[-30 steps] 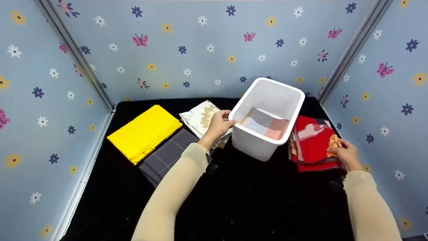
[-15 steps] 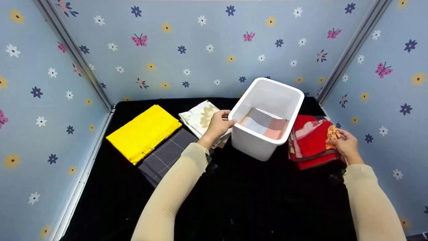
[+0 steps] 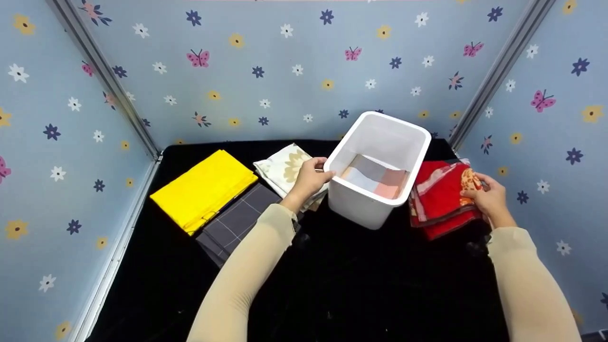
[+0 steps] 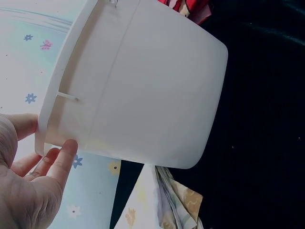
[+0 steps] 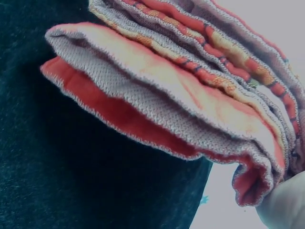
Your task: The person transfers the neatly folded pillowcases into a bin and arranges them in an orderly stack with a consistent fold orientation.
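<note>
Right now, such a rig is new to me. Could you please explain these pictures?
There is no robot: you see a person's bare left hand and right hand. The wide picture comes from a camera on the head; the two closer ones, from cameras on the left and right wrists. On the black surface lie a yellow cloth, a grey cloth and a white cloth. The left hand holds a bin by its rim, with a multicoloured cloth inside. The right hand holds a red cloth.

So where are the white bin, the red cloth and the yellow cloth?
White bin (image 3: pixel 358 205), head view: outer wall facing the person.
Red cloth (image 3: pixel 441 197), head view: middle of its upper face.
Yellow cloth (image 3: pixel 204 190), head view: middle of its top.
</note>
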Tool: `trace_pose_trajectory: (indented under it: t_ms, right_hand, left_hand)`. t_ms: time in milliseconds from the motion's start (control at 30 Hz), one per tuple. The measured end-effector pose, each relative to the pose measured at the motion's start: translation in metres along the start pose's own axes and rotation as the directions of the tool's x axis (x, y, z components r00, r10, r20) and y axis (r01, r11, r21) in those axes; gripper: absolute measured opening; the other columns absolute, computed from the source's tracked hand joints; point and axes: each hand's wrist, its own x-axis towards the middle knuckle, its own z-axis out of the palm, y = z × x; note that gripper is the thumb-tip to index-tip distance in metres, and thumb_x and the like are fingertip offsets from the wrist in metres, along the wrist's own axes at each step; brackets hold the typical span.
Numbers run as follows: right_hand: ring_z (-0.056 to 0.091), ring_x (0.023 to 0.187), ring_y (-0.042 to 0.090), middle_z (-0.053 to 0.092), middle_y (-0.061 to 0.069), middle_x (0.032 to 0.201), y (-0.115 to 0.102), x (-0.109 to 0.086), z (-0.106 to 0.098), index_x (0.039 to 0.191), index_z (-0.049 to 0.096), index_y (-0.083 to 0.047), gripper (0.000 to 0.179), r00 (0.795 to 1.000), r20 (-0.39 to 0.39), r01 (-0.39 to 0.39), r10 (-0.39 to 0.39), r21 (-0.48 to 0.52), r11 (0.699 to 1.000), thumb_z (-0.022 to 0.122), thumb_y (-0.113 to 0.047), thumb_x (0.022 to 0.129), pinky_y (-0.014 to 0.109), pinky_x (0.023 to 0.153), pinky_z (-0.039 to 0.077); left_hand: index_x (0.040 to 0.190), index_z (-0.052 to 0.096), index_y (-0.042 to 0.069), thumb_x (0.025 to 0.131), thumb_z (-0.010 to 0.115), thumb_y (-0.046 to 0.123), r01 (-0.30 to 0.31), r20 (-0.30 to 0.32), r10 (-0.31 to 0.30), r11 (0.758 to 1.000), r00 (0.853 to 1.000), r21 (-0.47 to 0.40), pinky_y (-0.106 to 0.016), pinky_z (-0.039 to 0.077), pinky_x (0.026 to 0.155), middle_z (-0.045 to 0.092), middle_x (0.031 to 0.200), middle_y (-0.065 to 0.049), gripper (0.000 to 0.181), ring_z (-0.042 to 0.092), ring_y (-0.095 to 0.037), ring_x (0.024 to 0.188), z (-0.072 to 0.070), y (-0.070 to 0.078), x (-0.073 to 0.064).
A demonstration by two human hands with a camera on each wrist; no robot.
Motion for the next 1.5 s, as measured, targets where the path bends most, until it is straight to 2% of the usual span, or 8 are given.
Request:
trace_pose_trajectory:
  t_ms: [333,433,567,833,1033,1233,1400,1500]
  right_hand:
    - [0.052,0.113,0.005,0.046,0.024,0.165,-0.029,0.000,-0.004,0.166,0.043,-0.011,0.078,0.995,0.037,0.096,-0.094,-0.049,0.994,0.079,-0.009,0.097,0.010,0.086,0.049]
    - [0.053,0.110,0.006,0.055,0.020,0.155,-0.036,-0.001,-0.004,0.164,0.047,-0.010,0.076,0.992,0.035,0.125,-0.123,-0.067,0.990,0.080,-0.008,0.096,0.011,0.084,0.051]
    - [0.054,0.104,0.004,0.059,0.016,0.146,-0.041,-0.002,-0.003,0.161,0.050,-0.008,0.074,0.987,0.036,0.160,-0.158,-0.077,0.984,0.081,-0.005,0.094,0.009,0.079,0.053]
    - [0.052,0.110,0.007,0.056,0.019,0.152,-0.054,-0.002,-0.005,0.162,0.049,-0.008,0.074,0.979,0.065,0.199,-0.192,-0.130,0.971,0.081,-0.008,0.095,0.011,0.085,0.049]
    - [0.052,0.110,0.009,0.057,0.020,0.150,-0.064,-0.005,-0.009,0.160,0.052,-0.008,0.072,0.973,0.069,0.228,-0.219,-0.164,0.960,0.081,-0.008,0.095,0.014,0.084,0.049]
    - [0.051,0.113,0.013,0.056,0.023,0.151,-0.073,-0.009,-0.012,0.159,0.053,-0.008,0.066,0.968,0.101,0.245,-0.230,-0.192,0.950,0.078,-0.010,0.098,0.018,0.087,0.048]
    - [0.051,0.114,0.014,0.058,0.027,0.152,-0.078,-0.010,-0.012,0.157,0.055,-0.005,0.064,0.957,0.111,0.287,-0.268,-0.230,0.930,0.076,-0.006,0.097,0.020,0.089,0.045]
    - [0.052,0.117,0.021,0.061,0.028,0.150,-0.081,-0.009,-0.012,0.154,0.057,-0.003,0.063,0.945,0.117,0.324,-0.304,-0.260,0.910,0.076,-0.002,0.094,0.022,0.089,0.043]
  left_hand:
    - [0.142,0.059,-0.016,0.096,0.073,-0.004,-0.002,-0.004,0.002,1.000,1.000,-0.003,-0.036,0.067,0.096,0.068,0.129,-0.034,0.050,0.072,-0.039,0.117,0.000,0.001,0.000]
    - [0.142,0.059,-0.015,0.095,0.073,-0.003,-0.001,-0.003,0.001,1.000,1.000,0.004,-0.035,0.067,0.096,0.068,0.130,-0.034,0.050,0.072,-0.038,0.117,0.000,0.001,-0.001]
    - [0.141,0.059,-0.015,0.095,0.073,-0.001,-0.005,-0.002,0.005,1.000,1.000,0.010,-0.033,0.067,0.095,0.067,0.130,-0.034,0.050,0.072,-0.037,0.116,0.001,0.000,-0.002]
    - [0.144,0.057,-0.015,0.096,0.073,-0.003,0.001,-0.006,-0.001,1.000,1.000,-0.012,-0.034,0.067,0.097,0.067,0.132,-0.034,0.052,0.071,-0.039,0.119,0.001,0.000,-0.002]
    - [0.143,0.058,-0.015,0.095,0.074,-0.003,0.004,-0.010,-0.004,1.000,1.000,-0.011,-0.033,0.067,0.094,0.068,0.130,-0.034,0.052,0.072,-0.039,0.118,0.002,-0.001,-0.001]
    - [0.144,0.058,-0.016,0.096,0.073,-0.003,0.001,-0.013,-0.001,1.000,1.000,-0.006,-0.035,0.066,0.100,0.068,0.131,-0.033,0.052,0.071,-0.040,0.121,0.002,0.000,-0.002]
    - [0.145,0.057,-0.016,0.097,0.073,-0.003,0.003,-0.005,-0.003,1.000,1.000,0.000,-0.036,0.065,0.101,0.067,0.132,-0.033,0.052,0.071,-0.041,0.122,0.002,0.000,-0.002]
    - [0.144,0.058,-0.015,0.097,0.073,-0.003,-0.001,-0.007,0.002,1.000,1.000,0.015,-0.035,0.066,0.099,0.068,0.130,-0.033,0.051,0.071,-0.040,0.121,0.002,0.000,-0.002]
